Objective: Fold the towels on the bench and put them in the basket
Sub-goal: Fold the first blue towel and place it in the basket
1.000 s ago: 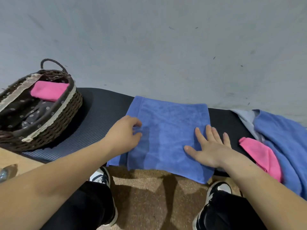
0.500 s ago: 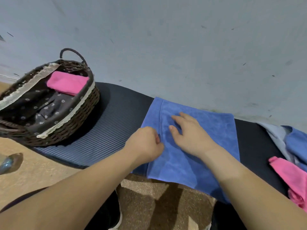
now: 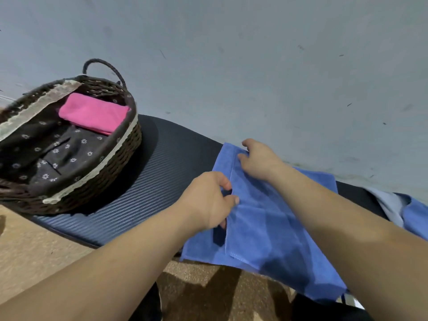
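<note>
Blue towel (image 3: 273, 228) is spread on the dark counter (image 3: 162, 172), front edge hanging over. Its left fold edge is pinched by the left hand (image 3: 208, 200), fingers closed on the cloth. The far left corner is gripped by the right hand (image 3: 257, 158), fingers curled. Pink folded towel (image 3: 92, 113) is seen inside the wicker basket (image 3: 97, 179) at counter left.

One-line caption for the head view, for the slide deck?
Both hands, left hand and right hand, grip the blue towel on the bench; pink towel already in basket.
</note>
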The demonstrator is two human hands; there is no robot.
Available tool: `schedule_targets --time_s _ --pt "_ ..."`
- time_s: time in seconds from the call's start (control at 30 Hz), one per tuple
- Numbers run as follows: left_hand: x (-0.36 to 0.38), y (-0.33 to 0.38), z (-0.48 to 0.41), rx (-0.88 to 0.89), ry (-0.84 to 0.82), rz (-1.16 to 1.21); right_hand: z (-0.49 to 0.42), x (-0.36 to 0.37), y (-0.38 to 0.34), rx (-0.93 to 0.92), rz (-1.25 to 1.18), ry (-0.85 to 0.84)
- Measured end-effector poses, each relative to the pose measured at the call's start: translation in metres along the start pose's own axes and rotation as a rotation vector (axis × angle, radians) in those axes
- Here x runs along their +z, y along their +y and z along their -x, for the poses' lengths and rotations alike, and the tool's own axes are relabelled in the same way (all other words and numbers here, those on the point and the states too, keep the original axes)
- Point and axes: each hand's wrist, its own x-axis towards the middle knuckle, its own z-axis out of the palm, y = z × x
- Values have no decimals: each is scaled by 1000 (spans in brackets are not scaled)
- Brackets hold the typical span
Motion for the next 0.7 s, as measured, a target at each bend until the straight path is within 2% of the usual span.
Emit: schedule_targets --time_s 0.17,0.37,0.47,0.53,0.6,0.7 --pt "-2 -4 4 90 0 -59 -22 9 8 28 32 126" --pt "5 -9 5 44 -31 -126 -20 10 9 -41 11 263" --pt "10 -11 14 4 -51 -192 -14 5 6 -2 -99 281" --pt "11 -6 20 46 -23 -211 -9 -2 2 36 -55 323" --pt "9 1 25 110 -9 -155 -6 -11 -6 39 28 390" --pt "1 5 30 98 -16 -25 -4 -23 -23 -20 61 431"
